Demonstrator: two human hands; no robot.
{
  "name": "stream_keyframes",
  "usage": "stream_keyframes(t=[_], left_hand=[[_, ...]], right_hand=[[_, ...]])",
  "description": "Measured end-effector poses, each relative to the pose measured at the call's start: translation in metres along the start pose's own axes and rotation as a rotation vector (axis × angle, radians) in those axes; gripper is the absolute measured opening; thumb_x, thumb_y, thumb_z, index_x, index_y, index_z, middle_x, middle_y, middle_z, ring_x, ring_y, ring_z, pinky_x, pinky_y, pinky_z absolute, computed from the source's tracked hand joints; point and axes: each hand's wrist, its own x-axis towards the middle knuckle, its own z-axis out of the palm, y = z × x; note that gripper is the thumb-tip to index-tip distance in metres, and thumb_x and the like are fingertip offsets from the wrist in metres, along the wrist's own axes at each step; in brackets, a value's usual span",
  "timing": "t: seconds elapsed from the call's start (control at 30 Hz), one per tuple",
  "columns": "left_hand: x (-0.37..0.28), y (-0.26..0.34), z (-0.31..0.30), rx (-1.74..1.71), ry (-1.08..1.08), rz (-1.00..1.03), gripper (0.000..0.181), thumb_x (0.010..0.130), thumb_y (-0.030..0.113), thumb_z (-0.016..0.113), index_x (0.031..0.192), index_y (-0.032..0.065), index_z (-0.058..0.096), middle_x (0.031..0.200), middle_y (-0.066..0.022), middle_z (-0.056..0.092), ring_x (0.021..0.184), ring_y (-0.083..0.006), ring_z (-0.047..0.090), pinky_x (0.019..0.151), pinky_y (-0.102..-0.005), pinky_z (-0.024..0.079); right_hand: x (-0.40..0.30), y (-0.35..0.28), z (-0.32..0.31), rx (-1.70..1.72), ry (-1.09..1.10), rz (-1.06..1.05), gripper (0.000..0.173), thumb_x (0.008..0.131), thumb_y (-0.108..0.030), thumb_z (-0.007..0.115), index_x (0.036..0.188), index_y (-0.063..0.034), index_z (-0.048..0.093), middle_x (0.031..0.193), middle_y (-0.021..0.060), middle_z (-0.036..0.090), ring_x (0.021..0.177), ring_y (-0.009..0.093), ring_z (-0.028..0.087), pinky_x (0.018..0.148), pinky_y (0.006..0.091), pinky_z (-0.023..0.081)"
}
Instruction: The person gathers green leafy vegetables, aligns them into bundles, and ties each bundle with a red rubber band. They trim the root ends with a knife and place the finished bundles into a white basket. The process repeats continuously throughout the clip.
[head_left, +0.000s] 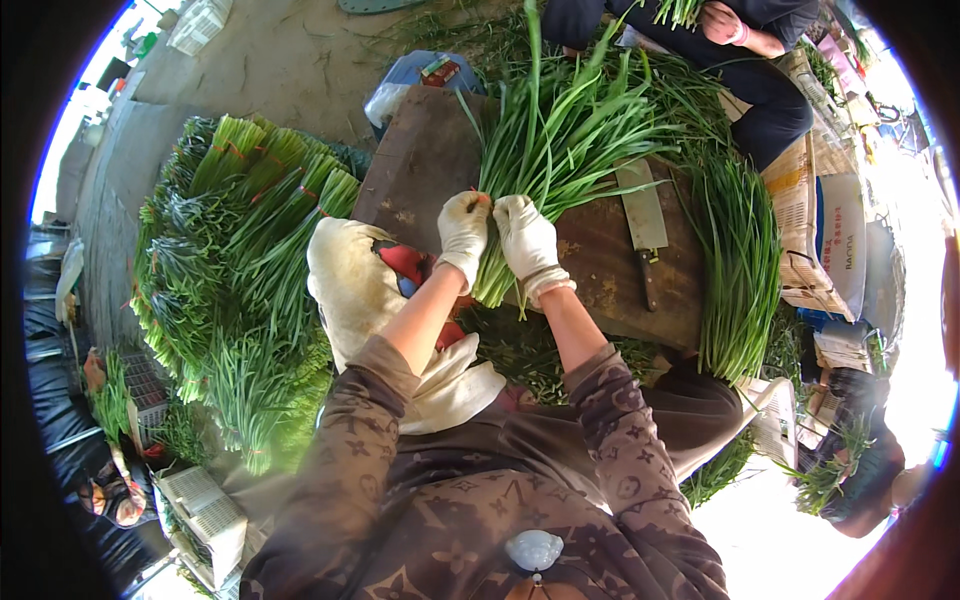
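Observation:
Both my hands wear off-white gloves and meet at a large bunch of long green leaves, likely garlic chives (555, 142), whose pale stem ends point toward me. My left hand (463, 231), fingers curled, is at the left side of the bunch, with a bit of red at its fingertips. My right hand (527, 238) is curled against the bunch's right side, its fingertips close to the left ones. Under the bunch is a dark, worn board (427, 161). A cleaver (643, 206) with a wooden handle lies on it, right of my hands. Whatever is inside the fingers is hidden.
Tied green bundles (255, 217) are piled at the left. Loose greens (739, 270) drape over the board's right edge. A blue container (427, 71) stands beyond the board. Another person (757, 97) sits at the upper right, holding greens. Plastic crates (799, 225) stand at the right.

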Motion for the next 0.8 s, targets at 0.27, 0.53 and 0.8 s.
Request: stream_keyframes(t=[0.27,0.53,0.8], left_hand=[[0.0,-0.023,-0.004,-0.619,-0.043,-0.205,0.015,0.093,0.005,0.071,0.105,-0.0028,0.074,0.095,-0.0049,0.074,0.086,-0.01,0.065,0.081,-0.0239,0.053],[0.007,-0.023,-0.004,-0.3,-0.014,-0.112,0.021,0.089,0.008,0.074,0.108,-0.0007,0.075,0.095,-0.008,0.075,0.084,-0.0107,0.065,0.081,-0.026,0.052],[-0.005,-0.002,-0.011,0.104,0.072,0.159,0.017,0.087,0.017,0.074,0.102,0.0075,0.077,0.095,-0.0165,0.074,0.087,-0.0286,0.072,0.081,-0.0355,0.055]], right_hand=[[0.007,0.002,-0.003,-0.058,-0.077,0.019,0.012,0.092,-0.019,0.068,0.097,-0.0103,0.062,0.094,0.0102,0.067,0.083,0.035,0.067,0.071,0.0411,0.054],[0.014,-0.015,-0.015,-0.034,-0.16,-0.054,0.012,0.089,-0.016,0.07,0.097,-0.0093,0.064,0.097,0.0085,0.068,0.085,0.033,0.067,0.074,0.0376,0.055],[0.013,-0.017,-0.014,-0.033,-0.149,0.044,0.011,0.089,-0.014,0.069,0.094,-0.0076,0.061,0.096,0.0091,0.067,0.086,0.034,0.067,0.073,0.038,0.055]])
